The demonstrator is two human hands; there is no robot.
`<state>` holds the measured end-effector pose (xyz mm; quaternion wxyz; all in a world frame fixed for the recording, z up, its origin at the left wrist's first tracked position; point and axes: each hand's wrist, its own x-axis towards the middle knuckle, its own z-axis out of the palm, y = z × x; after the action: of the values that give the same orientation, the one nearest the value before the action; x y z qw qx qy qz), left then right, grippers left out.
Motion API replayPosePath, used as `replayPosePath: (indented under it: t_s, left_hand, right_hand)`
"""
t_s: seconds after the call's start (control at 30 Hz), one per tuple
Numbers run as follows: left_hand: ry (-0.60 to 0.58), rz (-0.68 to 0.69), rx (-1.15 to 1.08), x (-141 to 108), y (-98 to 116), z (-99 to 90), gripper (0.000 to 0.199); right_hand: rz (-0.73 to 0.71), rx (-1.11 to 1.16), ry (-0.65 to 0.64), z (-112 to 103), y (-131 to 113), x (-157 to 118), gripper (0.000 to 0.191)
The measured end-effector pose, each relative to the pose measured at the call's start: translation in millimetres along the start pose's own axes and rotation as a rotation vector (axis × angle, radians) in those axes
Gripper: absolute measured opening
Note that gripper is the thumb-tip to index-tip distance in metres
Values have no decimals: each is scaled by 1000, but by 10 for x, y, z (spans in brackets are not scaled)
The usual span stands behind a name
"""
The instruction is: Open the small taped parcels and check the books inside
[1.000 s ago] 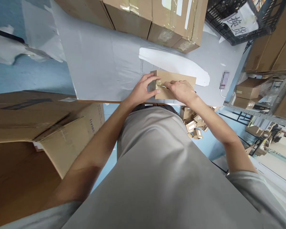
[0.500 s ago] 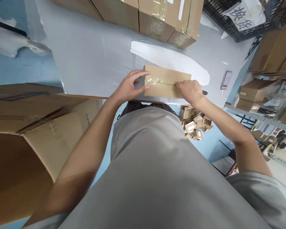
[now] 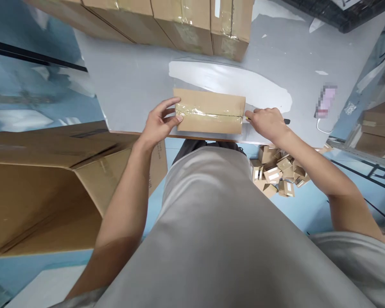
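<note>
A taped brown cardboard box (image 3: 208,105) lies lengthwise near the front edge of the table, with shiny clear tape and a dark slit along its middle seam. My left hand (image 3: 160,119) grips its left end, thumb on the near side of the top and fingers on the far side. Just beyond the box's right end, my right hand (image 3: 268,124) is closed around a box cutter (image 3: 287,121). The cutter's black end sticks out behind the fist, and its blade side touches or nearly touches the right end of the seam. Most of the handle is hidden.
Taped cartons (image 3: 182,32) line the table's back, before a white patch (image 3: 231,81). A black crate (image 3: 343,17) stands back right, near a blurred pink item (image 3: 326,102). A large open carton (image 3: 93,179) stands left; small boxes (image 3: 280,171) are heaped on the floor.
My right hand has drawn the cutter rightward along the seam, from over the box's right part to past its end. My left hand stays at the left end. The camera view has shifted.
</note>
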<state>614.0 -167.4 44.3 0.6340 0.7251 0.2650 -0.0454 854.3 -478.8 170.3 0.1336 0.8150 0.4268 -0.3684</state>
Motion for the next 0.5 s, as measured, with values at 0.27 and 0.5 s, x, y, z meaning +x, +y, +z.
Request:
replayPosePath:
  t_s: [0.27,0.5]
  left_hand:
    - [46,-21,184,-71,180,49,82]
    - [21,-82,227,-48,303,44,81]
  right_hand:
    - [-106,98,38,148,180,2,44]
    - [-106,165,94,283,301,-115,46]
